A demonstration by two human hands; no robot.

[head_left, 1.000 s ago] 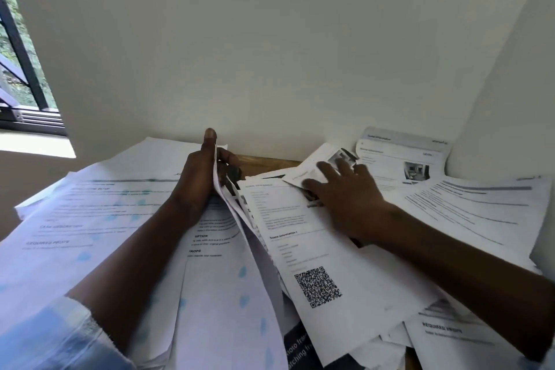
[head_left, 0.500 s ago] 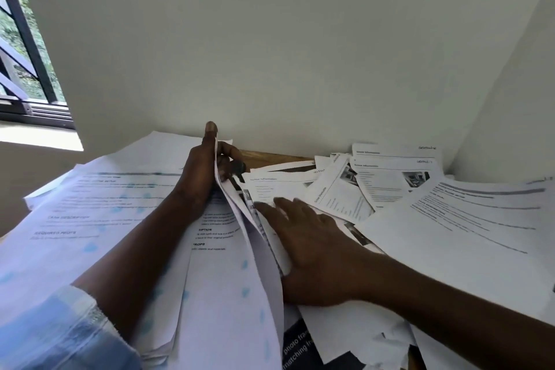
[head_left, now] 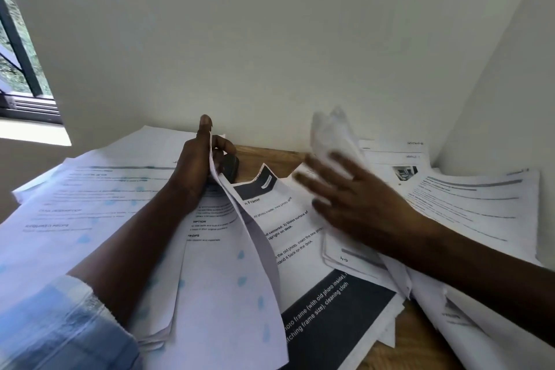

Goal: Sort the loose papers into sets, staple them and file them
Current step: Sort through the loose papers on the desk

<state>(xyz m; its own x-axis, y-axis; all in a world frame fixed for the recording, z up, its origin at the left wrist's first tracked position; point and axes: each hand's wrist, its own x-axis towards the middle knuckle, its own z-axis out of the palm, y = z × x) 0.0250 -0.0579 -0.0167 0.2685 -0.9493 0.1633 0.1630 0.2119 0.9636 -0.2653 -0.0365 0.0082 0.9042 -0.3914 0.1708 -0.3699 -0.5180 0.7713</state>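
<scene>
Loose printed papers cover a wooden desk [head_left: 264, 153]. My left hand [head_left: 198, 165] grips the far edge of a set of sheets marked with pale blue spots [head_left: 228, 288], thumb upright against the wall side. A dark object [head_left: 231, 168], maybe a stapler, sits just behind that hand. My right hand [head_left: 354, 201] hovers, blurred, with fingers spread over the papers on the right, and a sheet [head_left: 333, 135] flips up behind it. A page with a black band and the heading "Frame" [head_left: 288, 231] lies uncovered between my hands.
White walls meet in a corner at the back right, close behind the desk. A window [head_left: 18, 69] is at the far left. More printed sheets [head_left: 468, 204] are heaped on the right, and a large sheet [head_left: 90, 198] lies under my left arm.
My right hand swept up and rightward, pushing the QR-code sheets off the middle. This uncovered the black-banded "Frame" page. My left hand kept its grip on the spotted set.
</scene>
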